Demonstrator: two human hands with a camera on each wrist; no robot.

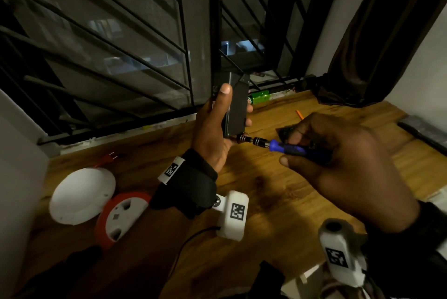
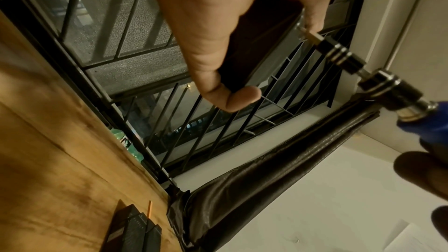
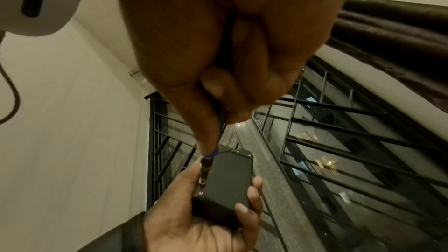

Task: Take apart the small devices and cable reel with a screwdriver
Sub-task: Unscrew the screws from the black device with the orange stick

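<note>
A small black box device (image 1: 238, 103) is held upright above the wooden table by my left hand (image 1: 212, 129), thumb along its near face and fingers wrapped behind it. My right hand (image 1: 338, 158) grips a blue-handled screwdriver (image 1: 285, 148); its black and silver bit sits in the device's lower corner. From the left wrist the thumb (image 2: 218, 76) lies on the dark device (image 2: 257, 49) and the screwdriver (image 2: 378, 83) comes in from the right. The right wrist view shows the screwdriver (image 3: 206, 171) pressed to a corner of the device (image 3: 225, 181). A red and white cable reel (image 1: 118, 216) lies at the left.
A white round cover (image 1: 82, 194) lies beside the reel on the wooden table (image 1: 278, 190). A green bottle (image 1: 260, 97) lies by the barred window (image 1: 121, 44). An orange pencil (image 1: 299, 114) and a dark flat case (image 2: 130, 233) lie at the right, near a dark curtain (image 1: 377, 32).
</note>
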